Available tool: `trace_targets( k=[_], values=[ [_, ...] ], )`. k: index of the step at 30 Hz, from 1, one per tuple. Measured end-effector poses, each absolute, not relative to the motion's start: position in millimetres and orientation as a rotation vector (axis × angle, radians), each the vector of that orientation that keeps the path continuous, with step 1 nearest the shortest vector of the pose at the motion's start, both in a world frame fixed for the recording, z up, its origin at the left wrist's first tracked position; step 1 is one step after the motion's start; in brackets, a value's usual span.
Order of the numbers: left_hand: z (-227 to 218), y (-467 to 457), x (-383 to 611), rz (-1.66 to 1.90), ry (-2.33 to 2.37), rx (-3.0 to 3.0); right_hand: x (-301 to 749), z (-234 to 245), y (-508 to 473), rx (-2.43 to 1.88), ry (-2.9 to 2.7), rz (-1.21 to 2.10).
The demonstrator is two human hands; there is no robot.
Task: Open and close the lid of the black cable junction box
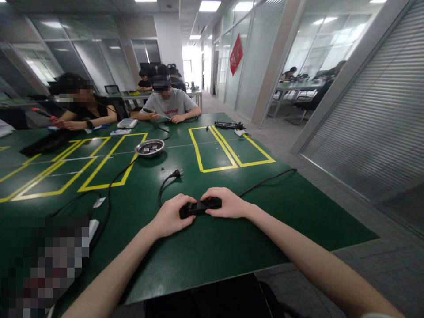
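Note:
My left hand (177, 214) grips the left end of a black oblong device (200, 207), thumb and fingers on opposite sides. My right hand (225, 202) holds its right end the same way. The device lies level, low over the green table; whether it touches the surface I cannot tell. Its exact kind is partly hidden by my fingers, though it resembles a power adapter. From beside my left hand a short black cord curves up to a power plug (178, 173). Behind my right hand, a thin black cable (268, 179) runs off to the right.
On the green table (251, 234) are yellow tape outlines (218, 168). A metal bowl (149, 148) holds small metal parts. Black parts (228, 125) lie at the far edge. A dark cable (109, 207) crosses on the left. Two people (172, 104) (96, 110) sit across the table.

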State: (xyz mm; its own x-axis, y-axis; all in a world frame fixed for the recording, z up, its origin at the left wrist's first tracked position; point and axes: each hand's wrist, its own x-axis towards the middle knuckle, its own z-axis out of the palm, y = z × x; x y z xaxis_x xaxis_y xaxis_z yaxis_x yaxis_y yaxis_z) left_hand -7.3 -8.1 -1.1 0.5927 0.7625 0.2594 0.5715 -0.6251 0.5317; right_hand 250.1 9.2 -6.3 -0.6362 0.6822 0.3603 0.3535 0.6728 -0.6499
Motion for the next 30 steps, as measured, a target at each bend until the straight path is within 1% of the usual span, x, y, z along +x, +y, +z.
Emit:
trace_targets(
  k=[4, 14, 25, 30],
  values=[
    [-1.0, -7.7, -7.6, 0.676, 1.043, 2.434, 250.1, -6.5, 9.8, -0.801, -2.27, 0.762],
    [-1.9, -4.6, -10.0, 0.718, 0.967, 2.474, 247.6, -12.8, 9.7, -0.677, -2.35, 0.612],
    [-2.9, 0.3, -8.7, 0.653, 1.008, 2.725, 236.2, -11.3, 5.8, -0.84, -2.578, 0.052],
    [-4.7, 0.5, -6.7, 0.656, 1.006, 2.753, 238.2, -12.2, 6.2, -0.804, -2.55, 0.009]
  ],
)
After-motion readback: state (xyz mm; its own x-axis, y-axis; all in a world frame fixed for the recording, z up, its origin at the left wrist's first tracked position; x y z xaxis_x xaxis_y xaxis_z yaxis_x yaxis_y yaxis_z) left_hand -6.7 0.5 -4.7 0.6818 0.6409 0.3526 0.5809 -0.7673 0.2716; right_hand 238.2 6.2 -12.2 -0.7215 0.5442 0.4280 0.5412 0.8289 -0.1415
